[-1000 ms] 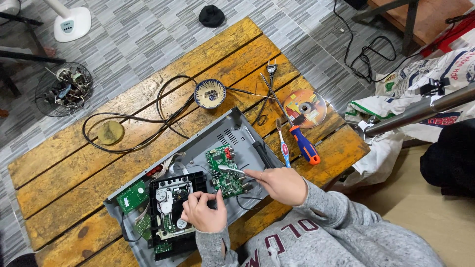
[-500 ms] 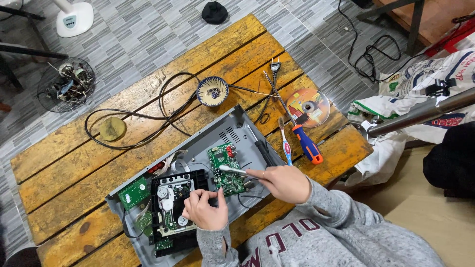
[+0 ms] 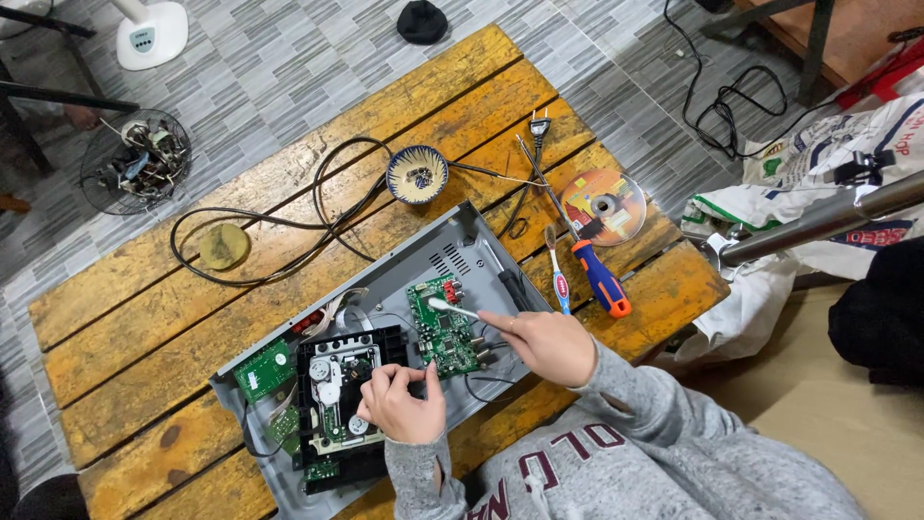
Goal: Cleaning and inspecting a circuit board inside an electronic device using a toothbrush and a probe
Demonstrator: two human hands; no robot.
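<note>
An opened grey disc player chassis (image 3: pixel 460 248) lies on a worn yellow wooden table (image 3: pixel 241 318). Inside it sit a black disc drive mechanism (image 3: pixel 337 385), a green main circuit board (image 3: pixel 441 327) and a smaller green board (image 3: pixel 262 366). My left hand (image 3: pixel 404 404) rests on the right edge of the drive mechanism, fingers curled against it. My right hand (image 3: pixel 544 345) grips a thin white-handled tool (image 3: pixel 452 308) whose tip lies over the main circuit board.
Right of the chassis lie a blue-and-orange screwdriver (image 3: pixel 597 274), a toothbrush (image 3: pixel 556 274) and a disc (image 3: pixel 602 205). A small bowl of screws (image 3: pixel 417 174), a black cable (image 3: pixel 289 221) and a round lid (image 3: pixel 223 246) sit further back. Bags and a metal pipe (image 3: pixel 818 221) stand at the right.
Both hands stay where they were on the drive mechanism and the circuit board; only the camera view shifts slightly.
</note>
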